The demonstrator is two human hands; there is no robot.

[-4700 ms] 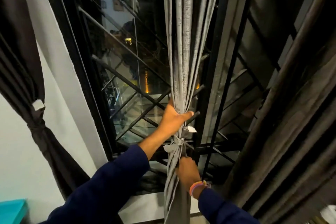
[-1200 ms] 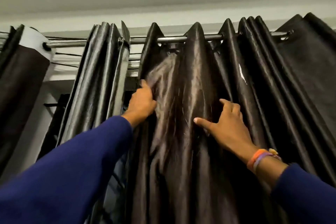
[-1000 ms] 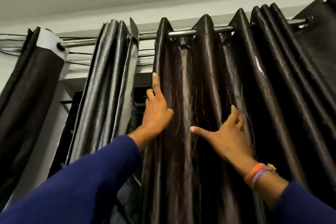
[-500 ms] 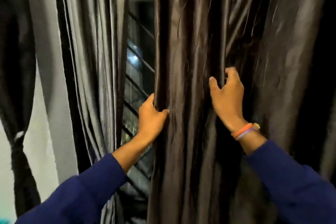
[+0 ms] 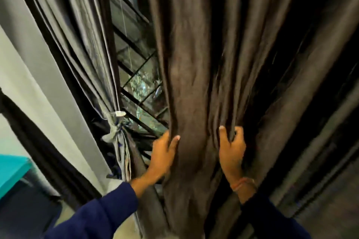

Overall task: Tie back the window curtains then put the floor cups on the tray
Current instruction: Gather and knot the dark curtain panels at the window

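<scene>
A dark brown curtain [image 5: 194,64] hangs in loose folds down the middle of the view. My left hand [image 5: 163,153] grips its left edge, thumb over the front of the cloth. My right hand [image 5: 231,147] holds a bunch of folds further right, fingers curled into the fabric. To the left, a grey curtain [image 5: 91,48] is gathered and knotted with a tie [image 5: 116,124] at about hand height. No cups or tray are in view.
A barred window [image 5: 139,83] shows between the two curtains. More dark curtain [image 5: 310,103] fills the right side. A black tied curtain [image 5: 29,126] hangs against the white wall at the left, above a teal surface [image 5: 11,170].
Both hands have slid down the brown curtain from near the rod to about waist height, gathering its folds. The view has tilted down with them, and the knotted grey curtain has come into sight.
</scene>
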